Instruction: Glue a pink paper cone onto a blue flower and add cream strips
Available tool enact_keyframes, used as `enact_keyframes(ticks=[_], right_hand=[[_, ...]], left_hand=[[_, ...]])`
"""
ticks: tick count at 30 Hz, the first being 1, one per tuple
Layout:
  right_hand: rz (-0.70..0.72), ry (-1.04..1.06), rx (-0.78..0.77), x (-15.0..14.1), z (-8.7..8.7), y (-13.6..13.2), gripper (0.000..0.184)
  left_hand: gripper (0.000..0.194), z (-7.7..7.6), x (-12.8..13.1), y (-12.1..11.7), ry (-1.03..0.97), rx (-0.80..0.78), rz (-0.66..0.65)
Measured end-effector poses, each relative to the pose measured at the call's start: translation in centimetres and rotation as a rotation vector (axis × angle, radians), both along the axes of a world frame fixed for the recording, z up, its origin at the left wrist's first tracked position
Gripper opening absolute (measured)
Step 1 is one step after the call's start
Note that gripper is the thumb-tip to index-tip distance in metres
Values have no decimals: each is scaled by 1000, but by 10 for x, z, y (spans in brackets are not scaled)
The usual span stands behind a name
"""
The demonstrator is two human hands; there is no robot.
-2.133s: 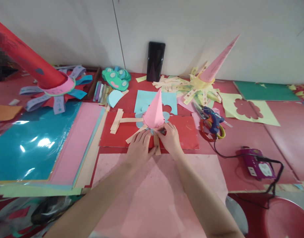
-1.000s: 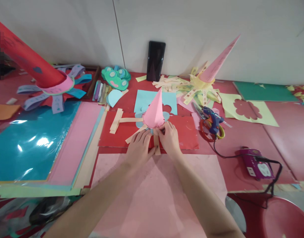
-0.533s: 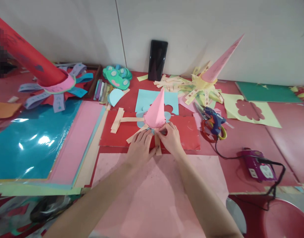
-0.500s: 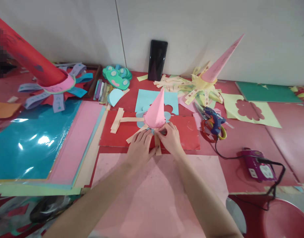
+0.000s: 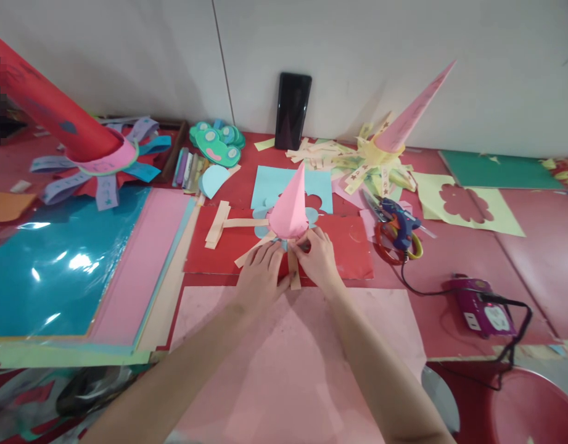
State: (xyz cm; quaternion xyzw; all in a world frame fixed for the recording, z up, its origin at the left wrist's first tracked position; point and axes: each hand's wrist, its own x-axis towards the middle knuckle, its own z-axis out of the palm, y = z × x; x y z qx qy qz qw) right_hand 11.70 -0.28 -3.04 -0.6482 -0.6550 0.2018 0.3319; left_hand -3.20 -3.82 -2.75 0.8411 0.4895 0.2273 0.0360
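Observation:
A pink paper cone stands upright on a light-blue paper flower, which lies over a red board. Tan paper strips reach out from under the cone's base, one to the left and another toward the lower left. My right hand pinches the inner end of the front paper strip close against the cone's base. My left hand lies with stretched fingers beside the base, its thumb touching the lower part of that front strip. The fingertips of both hands are partly hidden.
A glue gun and scissors lie to the right, corded near a purple power strip. Behind stand a phone and another cone craft. At left are coloured sheets and a red tube craft.
Almost nothing differs. The whole view has shifted very slightly, and both hands keep their places at the front strip and the cone's base.

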Motion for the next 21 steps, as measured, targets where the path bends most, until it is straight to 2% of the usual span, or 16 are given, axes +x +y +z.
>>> enact_keyframes(ticks=[21], right_hand=[[13,42,2,2,1,0,19]], left_hand=[[33,0,0,0,14,-5,-4]])
